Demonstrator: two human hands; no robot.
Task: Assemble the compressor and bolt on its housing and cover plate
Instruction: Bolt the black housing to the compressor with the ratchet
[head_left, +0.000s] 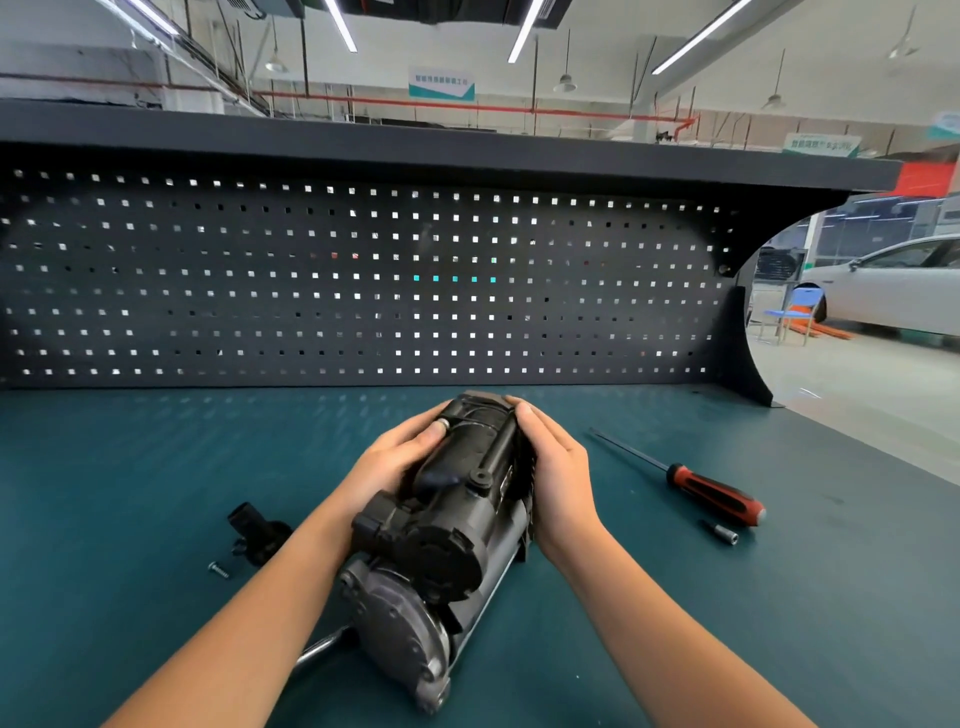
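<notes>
A dark pegboard (363, 286) with square holes spans the back of the bench, under a dark shelf (415, 145). At its foot lies the teal surface (156, 467). Beyond the bench's end, at 3 o'clock in the view, a white car (893, 286) stands on the shop floor with a blue chair (795, 312) just beside it.

The compressor (441, 519) lies on the surface a little below the middle of the view. Its long black body runs from 12 o'clock down to 6 o'clock, and its grey metal end cap is nearest the person.

Taking the compressor as the dial's centre, the left hand (395, 457) grips its far end from 10 o'clock. The fingers (415, 441) curl round the black casing and the thumb lies on top. The right hand (558, 467) clasps the opposite flank from 2 o'clock. Its palm is pressed to the side and its thumb reaches over the far top edge. Its other fingers lie behind the body, so how far they bend cannot be told.

A screwdriver (711, 491) with a red and black handle lies at 3 o'clock, well apart from the right hand, its long shaft pointing toward 11. A black plastic fitting (257, 535) sits at 9 o'clock near the left forearm. A bright metal tube (322, 647) juts from under the end cap at 7 o'clock. A small silver bit (722, 532) lies just beside the screwdriver's handle. A single screw (219, 570) lies near the fitting at 8 o'clock.
</notes>
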